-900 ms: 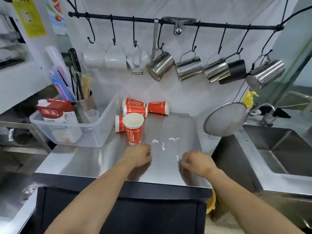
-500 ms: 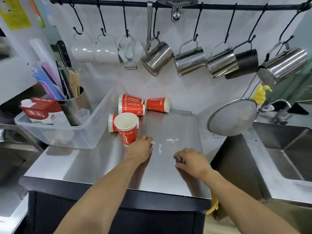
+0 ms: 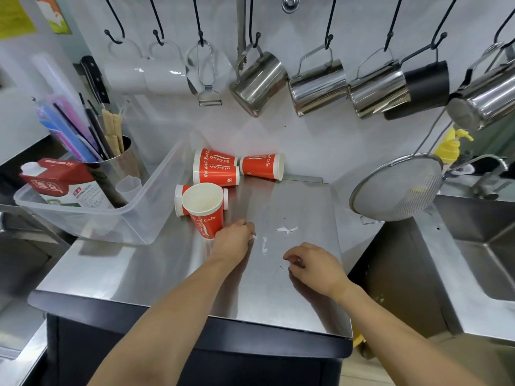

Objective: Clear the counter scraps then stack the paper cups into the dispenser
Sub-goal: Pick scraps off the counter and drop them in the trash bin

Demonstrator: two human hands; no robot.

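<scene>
Torn white scraps (image 3: 287, 229), steel counter (image 3: 139, 263), red paper cups (image 3: 216, 175), both hands (image 3: 233, 240) down

The 5 paper cups (image 3: 216, 175) are red with white rims and white script lettering; the upright cup (image 3: 204, 208) is cream-white inside. White scraps (image 3: 287, 229) speckle the silver-grey steel desk (image 3: 156, 263), whose front is black. The carton (image 3: 60, 183) is red and white. Along the white wall hang 2 white mugs (image 3: 147, 76), shiny silver jugs (image 3: 317, 87) and 1 black jug (image 3: 426, 82). A yellow bottle (image 3: 452, 144) stands behind the grey strainer (image 3: 398, 188).
</scene>
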